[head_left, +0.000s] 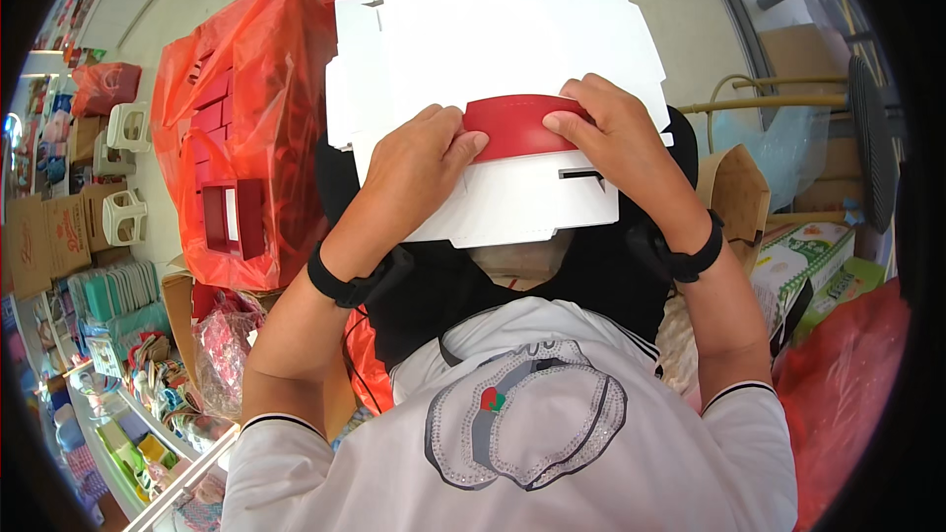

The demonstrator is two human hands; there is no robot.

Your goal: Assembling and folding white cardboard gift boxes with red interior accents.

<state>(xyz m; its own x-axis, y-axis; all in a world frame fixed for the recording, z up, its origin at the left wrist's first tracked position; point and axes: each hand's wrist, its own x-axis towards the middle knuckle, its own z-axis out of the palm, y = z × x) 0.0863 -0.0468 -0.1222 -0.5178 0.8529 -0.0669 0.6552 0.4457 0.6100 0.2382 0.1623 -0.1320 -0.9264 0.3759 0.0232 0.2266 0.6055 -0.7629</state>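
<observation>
You have the red panel (514,128) a little above the middle of the frame, and both hands are on it. Your left hand (419,160) pinches its left end, with the thumb toward you; your right hand (623,135) pinches the right end, its thumb lying on the red face. The panel is slightly bowed between them. Behind it, white card sheets (453,34) extend to the top of the frame, and just below it is a white flap (527,199) with a dark slot. I cannot tell if panel and flap are one piece. In my judgement, the step in hand is the bending of this panel. The next move, I think, calls for equal pressure from both thumbs, so that the card folds straight. At left in the frame, an open red box (253,224) is at the red plastic bag (291,64); whether inside it, I cannot tell.
</observation>
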